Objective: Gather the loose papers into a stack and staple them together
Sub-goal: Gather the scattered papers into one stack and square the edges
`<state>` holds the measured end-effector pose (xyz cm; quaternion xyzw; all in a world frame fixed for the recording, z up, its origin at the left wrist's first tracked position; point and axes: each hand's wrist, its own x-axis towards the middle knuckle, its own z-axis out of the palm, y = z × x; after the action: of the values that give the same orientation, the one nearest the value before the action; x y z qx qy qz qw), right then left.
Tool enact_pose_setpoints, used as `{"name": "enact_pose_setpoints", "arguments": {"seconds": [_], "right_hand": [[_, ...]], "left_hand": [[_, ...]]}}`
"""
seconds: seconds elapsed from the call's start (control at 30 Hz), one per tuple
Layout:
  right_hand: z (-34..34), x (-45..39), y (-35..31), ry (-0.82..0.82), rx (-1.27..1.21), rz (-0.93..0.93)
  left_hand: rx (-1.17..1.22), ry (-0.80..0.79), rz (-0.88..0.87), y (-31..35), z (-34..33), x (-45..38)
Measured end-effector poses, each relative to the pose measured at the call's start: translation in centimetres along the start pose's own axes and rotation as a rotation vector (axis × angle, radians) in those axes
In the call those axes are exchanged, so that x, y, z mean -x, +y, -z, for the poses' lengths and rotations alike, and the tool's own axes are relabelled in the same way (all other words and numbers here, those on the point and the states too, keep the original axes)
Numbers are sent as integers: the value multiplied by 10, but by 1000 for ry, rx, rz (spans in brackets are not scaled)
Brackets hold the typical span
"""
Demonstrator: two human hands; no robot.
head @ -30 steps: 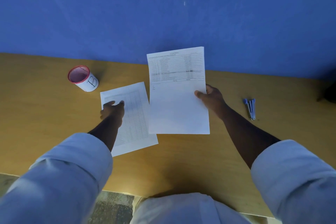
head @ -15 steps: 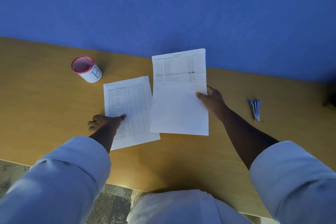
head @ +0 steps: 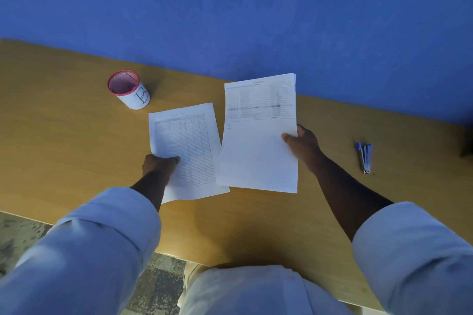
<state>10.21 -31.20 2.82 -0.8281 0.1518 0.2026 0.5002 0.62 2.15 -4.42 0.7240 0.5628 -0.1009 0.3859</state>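
My right hand [head: 302, 144] pinches the right edge of a printed sheet [head: 258, 146] and holds it lifted off the wooden table [head: 64, 140], its top rising in front of the blue wall. My left hand [head: 158, 165] pinches the left edge of a second sheet with a printed table [head: 190, 146], thumb on top; that edge is raised a little while the rest lies on the table. The lifted sheet overlaps the second sheet's right edge. A small blue stapler [head: 365, 157] lies on the table to the right of my right hand.
A red mesh pen cup with a white label marked "B" [head: 129, 89] stands at the back left, near the second sheet's top corner. The blue wall [head: 230, 20] runs along the table's far edge. The near table edge is by my lap.
My left hand slid from the middle of the left sheet to its left edge and took hold of it. The right hand kept holding its sheet up.
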Motion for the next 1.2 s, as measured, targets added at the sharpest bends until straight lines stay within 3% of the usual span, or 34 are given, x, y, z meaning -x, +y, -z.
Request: {"name": "enact_pose_setpoints", "arguments": {"seconds": [0.17, 0.37, 0.73, 1.0, 1.2], "right_hand": [[15, -2, 7, 9, 76, -55], [33, -5, 21, 36, 48, -124], [51, -7, 36, 43, -14, -183], [41, -5, 31, -24, -25, -210], [29, -7, 25, -115, -164, -232]], "left_hand": [[91, 54, -116, -1, 6, 8], [301, -9, -101, 5, 11, 6], [409, 7, -135, 18, 18, 9], [354, -204, -183, 32, 18, 18], [334, -519, -261, 49, 9, 37]]}}
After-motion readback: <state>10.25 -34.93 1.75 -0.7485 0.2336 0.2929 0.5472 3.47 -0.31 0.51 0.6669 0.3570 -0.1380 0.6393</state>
